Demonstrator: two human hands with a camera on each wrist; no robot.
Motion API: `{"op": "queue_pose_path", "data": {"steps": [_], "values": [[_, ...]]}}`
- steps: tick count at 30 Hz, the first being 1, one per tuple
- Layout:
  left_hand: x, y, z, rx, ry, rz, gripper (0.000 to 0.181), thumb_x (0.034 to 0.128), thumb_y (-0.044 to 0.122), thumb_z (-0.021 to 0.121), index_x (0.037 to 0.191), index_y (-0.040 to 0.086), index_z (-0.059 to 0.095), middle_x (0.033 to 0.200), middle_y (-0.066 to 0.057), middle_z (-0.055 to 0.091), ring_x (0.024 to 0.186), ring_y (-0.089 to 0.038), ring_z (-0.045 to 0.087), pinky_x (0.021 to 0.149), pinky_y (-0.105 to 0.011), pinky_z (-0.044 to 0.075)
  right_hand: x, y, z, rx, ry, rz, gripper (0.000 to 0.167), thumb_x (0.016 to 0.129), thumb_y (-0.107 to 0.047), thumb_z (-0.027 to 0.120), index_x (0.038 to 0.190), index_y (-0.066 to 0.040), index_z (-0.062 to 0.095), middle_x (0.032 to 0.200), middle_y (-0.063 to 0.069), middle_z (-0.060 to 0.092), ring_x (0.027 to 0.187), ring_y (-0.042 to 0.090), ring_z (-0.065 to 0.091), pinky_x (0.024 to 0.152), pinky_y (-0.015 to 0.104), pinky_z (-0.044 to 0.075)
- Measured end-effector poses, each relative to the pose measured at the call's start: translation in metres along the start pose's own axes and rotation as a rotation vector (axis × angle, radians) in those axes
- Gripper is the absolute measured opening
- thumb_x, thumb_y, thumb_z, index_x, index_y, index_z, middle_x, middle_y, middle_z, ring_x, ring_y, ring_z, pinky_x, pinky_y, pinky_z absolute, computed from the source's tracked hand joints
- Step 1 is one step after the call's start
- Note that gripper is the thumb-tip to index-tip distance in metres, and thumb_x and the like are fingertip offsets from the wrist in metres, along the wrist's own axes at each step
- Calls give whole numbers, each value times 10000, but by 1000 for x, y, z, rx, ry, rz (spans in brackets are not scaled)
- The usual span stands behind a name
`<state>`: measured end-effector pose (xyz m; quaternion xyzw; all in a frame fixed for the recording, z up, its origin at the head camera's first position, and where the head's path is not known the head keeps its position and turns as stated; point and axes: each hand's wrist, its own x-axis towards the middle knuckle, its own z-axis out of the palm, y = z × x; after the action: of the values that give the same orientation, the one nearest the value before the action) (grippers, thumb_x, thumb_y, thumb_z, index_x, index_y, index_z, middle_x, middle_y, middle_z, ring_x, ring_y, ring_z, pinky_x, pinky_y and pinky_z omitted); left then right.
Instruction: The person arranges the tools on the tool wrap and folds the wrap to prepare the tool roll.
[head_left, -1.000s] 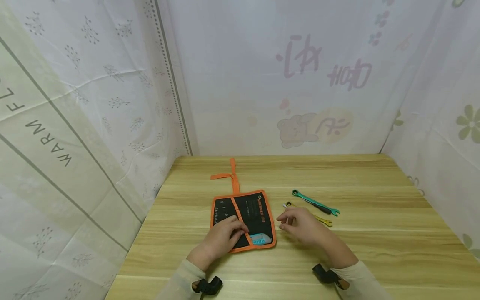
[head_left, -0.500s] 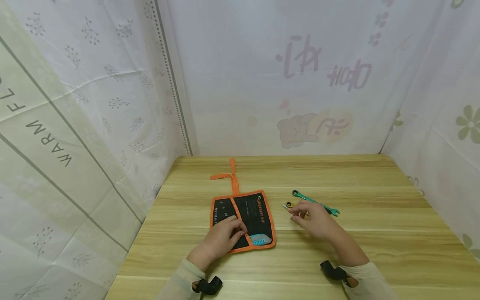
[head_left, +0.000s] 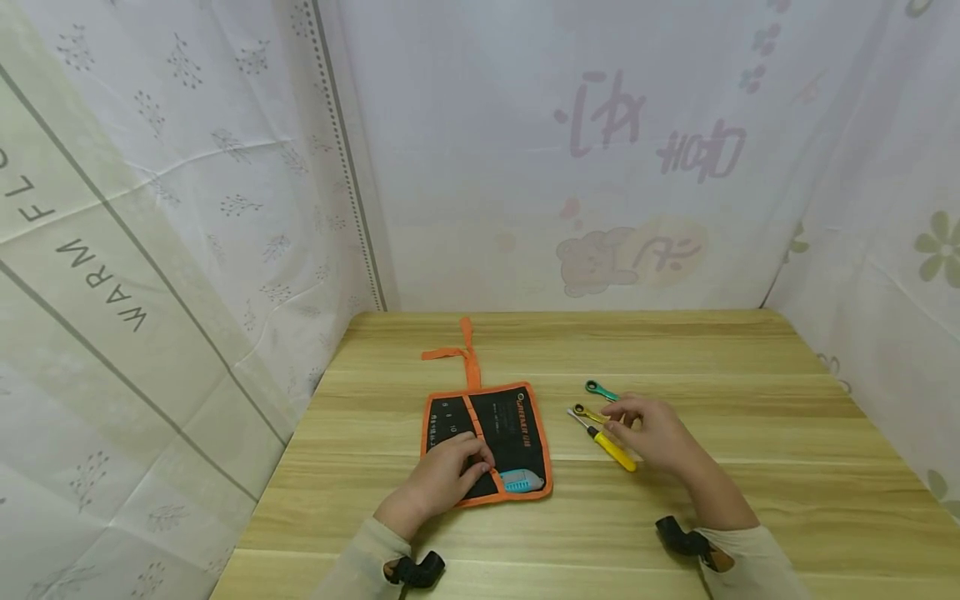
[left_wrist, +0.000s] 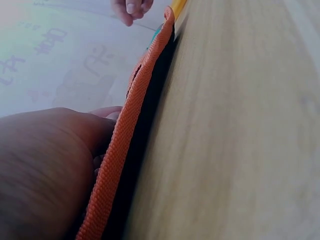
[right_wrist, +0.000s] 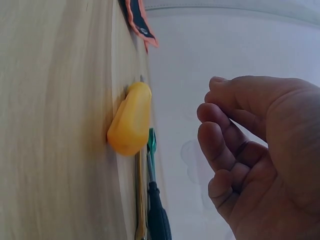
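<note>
A black tool pouch point(head_left: 513, 433) with orange binding lies unrolled on the table. My left hand point(head_left: 444, 473) rests on its lower part, thumb and forefinger pinching the orange pocket edge. A teal and grey tool point(head_left: 522, 481), its kind unclear, sits in the pocket beside them. My right hand point(head_left: 654, 429) hovers over the loose tools with loosely bent fingers and holds nothing. Below it lies a yellow-handled screwdriver point(head_left: 613, 450). A yellow ratchet wrench point(head_left: 588, 413) and a green ratchet wrench point(head_left: 600, 389) are partly hidden by that hand. A black-handled screwdriver point(right_wrist: 158, 215) shows in the right wrist view.
The wooden table point(head_left: 750, 400) carries all of these things. Orange ties point(head_left: 468, 358) stretch from the pouch towards the back edge. Printed curtains point(head_left: 480, 167) enclose the table at the back and both sides.
My right hand has moved right, away from the pouch and over the wrenches, uncovering the yellow-handled screwdriver. My left hand stays at the pocket edge.
</note>
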<state>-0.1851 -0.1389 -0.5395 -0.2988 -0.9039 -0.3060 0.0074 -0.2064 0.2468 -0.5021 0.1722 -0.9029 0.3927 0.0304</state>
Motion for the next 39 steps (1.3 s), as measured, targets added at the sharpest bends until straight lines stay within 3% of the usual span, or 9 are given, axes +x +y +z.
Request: {"op": "queue_pose_path", "data": {"steps": [5, 10, 22, 32, 39], "values": [[-1, 1, -1, 0, -10, -1, 107, 1036, 225, 700, 1044, 331, 708, 958, 187, 569, 779, -4, 530, 712, -258, 500, 0, 6, -3, 1, 37, -17, 180, 969, -106, 776, 1147, -99, 796, 991, -59, 704, 803, 152, 593, 618, 282, 491], [-1, 2, -2, 0, -32, -4, 144, 1051, 225, 675, 1134, 312, 754, 980, 183, 577, 768, 4, 527, 702, -245, 491, 0, 14, -6, 16, 37, 25, 186, 980, -135, 769, 1163, -114, 792, 945, -69, 670, 794, 174, 577, 628, 281, 488], [0, 3, -2, 8, -33, -30, 111, 1042, 225, 692, 1040, 329, 731, 942, 182, 554, 758, -6, 522, 712, -256, 497, 0, 34, -22, -28, 60, 133, 202, 1007, -210, 743, 1183, -116, 777, 964, -17, 685, 852, 221, 589, 537, 311, 473], [-1, 0, -2, -49, -3, 7, 133, 1008, 178, 736, 1000, 310, 726, 907, 174, 539, 725, -27, 498, 662, -253, 478, -7, 54, -37, -46, 104, 130, 229, 1019, -197, 727, 1211, -78, 757, 1105, 47, 693, 947, 237, 607, 660, 333, 503], [-2, -2, -2, -62, 3, 20, 152, 990, 158, 748, 984, 308, 724, 893, 170, 520, 721, -22, 499, 661, -241, 485, -7, 63, -38, -45, 90, 135, 262, 1010, -200, 741, 1232, -61, 745, 1149, 71, 680, 977, 246, 644, 750, 375, 542]]}}
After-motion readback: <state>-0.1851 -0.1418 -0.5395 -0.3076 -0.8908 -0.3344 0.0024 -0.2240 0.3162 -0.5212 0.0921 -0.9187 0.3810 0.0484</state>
